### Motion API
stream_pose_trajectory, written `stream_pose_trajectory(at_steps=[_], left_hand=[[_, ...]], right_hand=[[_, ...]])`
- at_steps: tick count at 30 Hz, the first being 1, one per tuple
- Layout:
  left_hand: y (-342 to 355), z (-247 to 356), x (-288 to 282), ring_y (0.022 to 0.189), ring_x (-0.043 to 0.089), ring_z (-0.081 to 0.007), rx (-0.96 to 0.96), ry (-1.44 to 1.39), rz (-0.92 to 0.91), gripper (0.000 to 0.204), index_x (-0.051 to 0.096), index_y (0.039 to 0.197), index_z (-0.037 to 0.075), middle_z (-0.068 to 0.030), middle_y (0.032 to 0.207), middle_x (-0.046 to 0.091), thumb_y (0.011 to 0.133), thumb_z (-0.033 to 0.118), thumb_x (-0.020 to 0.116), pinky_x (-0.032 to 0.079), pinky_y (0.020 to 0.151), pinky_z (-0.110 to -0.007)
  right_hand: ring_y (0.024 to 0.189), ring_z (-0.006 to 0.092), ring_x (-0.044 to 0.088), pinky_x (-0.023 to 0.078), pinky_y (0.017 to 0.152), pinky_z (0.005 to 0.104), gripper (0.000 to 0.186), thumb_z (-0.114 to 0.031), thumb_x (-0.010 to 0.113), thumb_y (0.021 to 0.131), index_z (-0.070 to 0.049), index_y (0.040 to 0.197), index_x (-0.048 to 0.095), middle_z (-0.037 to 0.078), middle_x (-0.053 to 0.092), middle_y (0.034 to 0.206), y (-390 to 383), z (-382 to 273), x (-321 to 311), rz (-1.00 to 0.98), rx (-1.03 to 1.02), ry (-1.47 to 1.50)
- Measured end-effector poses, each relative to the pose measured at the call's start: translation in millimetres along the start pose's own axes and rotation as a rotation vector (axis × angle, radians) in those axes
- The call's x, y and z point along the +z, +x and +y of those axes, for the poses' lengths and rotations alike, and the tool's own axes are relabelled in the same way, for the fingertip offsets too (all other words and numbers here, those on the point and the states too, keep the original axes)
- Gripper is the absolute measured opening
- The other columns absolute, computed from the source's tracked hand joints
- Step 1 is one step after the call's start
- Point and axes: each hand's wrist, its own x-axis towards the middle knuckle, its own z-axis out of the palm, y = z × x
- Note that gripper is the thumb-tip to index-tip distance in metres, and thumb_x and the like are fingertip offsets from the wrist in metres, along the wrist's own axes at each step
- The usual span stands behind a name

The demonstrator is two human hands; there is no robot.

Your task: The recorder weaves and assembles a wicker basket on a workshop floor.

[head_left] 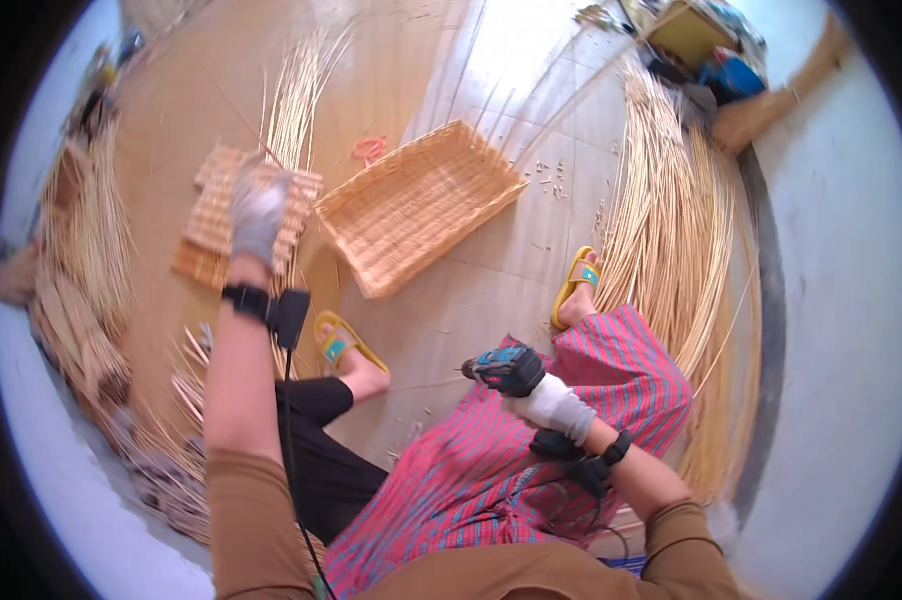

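L hand [259, 215] flat, open on woven mat stack [243, 222], R hand [556, 403] closed on power driver [508, 368]; mid-fastening, next needs driver brought to mat.

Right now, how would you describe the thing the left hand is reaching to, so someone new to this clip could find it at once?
Start at the big rectangular woven tray in the middle of the floor. Just to its left lies a stack of flat woven mats, with the gloved left hand resting on top. Unlike the tray, the mats have no raised rim, and unlike the loose reed bundles around them, they are tightly woven panels.
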Motion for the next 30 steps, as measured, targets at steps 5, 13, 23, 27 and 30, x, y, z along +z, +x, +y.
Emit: stream_pose_trajectory(at_steps=[5,13,23,27,30], left_hand=[[-58,-160,68,0.093,0.061,-0.0215,-0.019,-0.691,0.084,0.030,0.058,0.118,0.003,-0.0108,0.107,0.062,0.096,0.022,0.064,0.052,0.084,-0.039],[-87,143,257,0.153,0.021,-0.0292,0.270,-0.162,-0.155,0.130,0.002,0.157,-0.007,-0.0283,0.163,0.016,0.071,0.032,0.091,0.023,0.123,-0.035],[-43,218,333,0.074,0.056,-0.0144,0.258,-0.314,-0.050,0.042,0.068,0.102,0.006,-0.0032,0.083,0.069,0.097,0.048,0.065,0.048,0.071,-0.034],[-68,176,309,0.077,0.066,-0.0202,0.392,-0.314,-0.173,0.036,0.065,0.101,0.003,-0.0096,0.087,0.073,0.102,0.038,0.058,0.051,0.078,-0.034],[-113,136,280,0.079,0.066,-0.0160,0.354,-0.516,-0.235,0.030,0.062,0.097,0.003,-0.0087,0.086,0.072,0.105,0.031,0.055,0.051,0.077,-0.031]], right_hand=[[0.051,0.0128,0.057,0.045,0.048,0.0318,0.019,-0.023,0.072,0.085,-0.006,0.088,0.066,0.003,0.060,0.064,6,10,-27,0.041,0.058,0.441],[0.050,0.0132,0.055,0.044,0.047,0.0318,0.013,-0.018,0.072,0.087,-0.008,0.092,0.066,0.001,0.060,0.065,17,46,-19,0.228,0.014,0.843],[0.059,0.0140,0.062,0.050,0.057,0.0337,0.023,-0.028,0.075,0.087,-0.007,0.095,0.068,0.003,0.065,0.068,20,42,-12,0.241,0.098,0.729],[0.061,0.0159,0.064,0.052,0.058,0.0347,0.024,-0.027,0.074,0.087,-0.008,0.100,0.069,0.004,0.067,0.070,23,49,-13,0.275,0.141,0.729],[0.061,0.0168,0.065,0.053,0.059,0.0353,0.021,-0.024,0.073,0.086,-0.009,0.100,0.070,0.002,0.068,0.072,29,58,-13,0.468,-0.033,0.670]])
